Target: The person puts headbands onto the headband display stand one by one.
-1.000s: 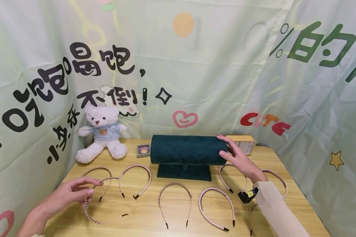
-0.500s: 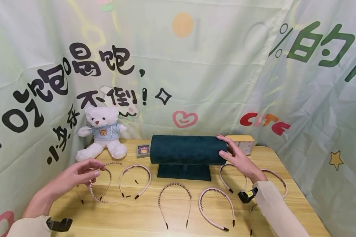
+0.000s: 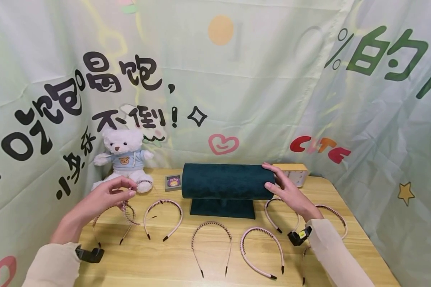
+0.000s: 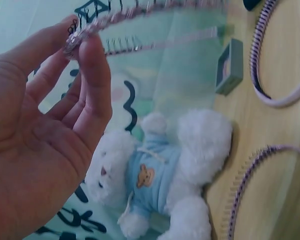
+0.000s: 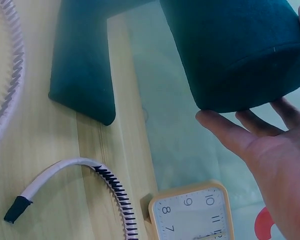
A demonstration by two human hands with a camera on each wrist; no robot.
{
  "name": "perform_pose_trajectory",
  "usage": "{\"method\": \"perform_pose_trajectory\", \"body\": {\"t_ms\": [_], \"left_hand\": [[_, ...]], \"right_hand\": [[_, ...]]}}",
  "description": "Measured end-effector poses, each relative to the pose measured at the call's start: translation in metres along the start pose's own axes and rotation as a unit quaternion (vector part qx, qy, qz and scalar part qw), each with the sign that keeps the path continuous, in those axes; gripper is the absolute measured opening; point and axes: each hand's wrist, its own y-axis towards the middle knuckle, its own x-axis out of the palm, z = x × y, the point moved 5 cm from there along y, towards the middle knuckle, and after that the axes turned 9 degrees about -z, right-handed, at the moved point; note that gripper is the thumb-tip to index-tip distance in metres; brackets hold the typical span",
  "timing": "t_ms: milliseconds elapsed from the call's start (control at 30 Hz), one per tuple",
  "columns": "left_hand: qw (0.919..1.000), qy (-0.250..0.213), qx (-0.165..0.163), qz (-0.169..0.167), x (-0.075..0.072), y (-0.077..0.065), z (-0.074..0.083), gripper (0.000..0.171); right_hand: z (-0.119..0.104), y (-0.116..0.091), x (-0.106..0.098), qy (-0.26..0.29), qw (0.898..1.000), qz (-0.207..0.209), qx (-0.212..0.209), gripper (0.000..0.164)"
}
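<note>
Shiny pink twisted headband with tiny dark teeth (image 4: 122, 16) is up in the air near the back left corner of the light wooden desk (image 3: 158, 265) — pinched by the left hand (image 3: 103, 201). Spread fingers of the right hand (image 3: 292, 195) touch the right end of the dark green velvet roll (image 3: 228, 181). Picking up looks done — next probably calls for bringing it to the roll's left end.

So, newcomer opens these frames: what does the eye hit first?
Likely the dark teal roll-shaped display stand, centered on the wooden table, the right hand resting on its right end. Next, the white teddy bear at back left, and the left hand before it, pinching a toothed pink headband. Then the bold black Chinese lettering on the cloth backdrop's left half.
</note>
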Motion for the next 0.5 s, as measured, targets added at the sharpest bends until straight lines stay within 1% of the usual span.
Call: {"method": "perform_pose_trajectory", "body": {"t_ms": [133, 267, 367, 500], "left_hand": [[0.9999, -0.008, 0.005, 0.008, 0.002, 0.011, 0.008, 0.031], [0.9999, -0.01, 0.007, 0.01, 0.006, 0.023, 0.016, 0.036], [0.9998, -0.011, 0.004, 0.015, 0.01, 0.03, 0.022, 0.039], [0.9996, -0.023, 0.005, 0.012, 0.018, 0.041, 0.031, 0.043]], "right_hand": [[0.001, 0.0, 0.0, 0.0, 1.0, 0.0, 0.001, 0.061], [0.003, -0.001, -0.001, -0.001, 1.0, 0.002, 0.002, 0.061], [0.003, -0.001, -0.001, 0.001, 1.0, 0.001, 0.002, 0.061], [0.003, 0.0, -0.001, 0.004, 1.0, 0.002, 0.0, 0.061]]}}
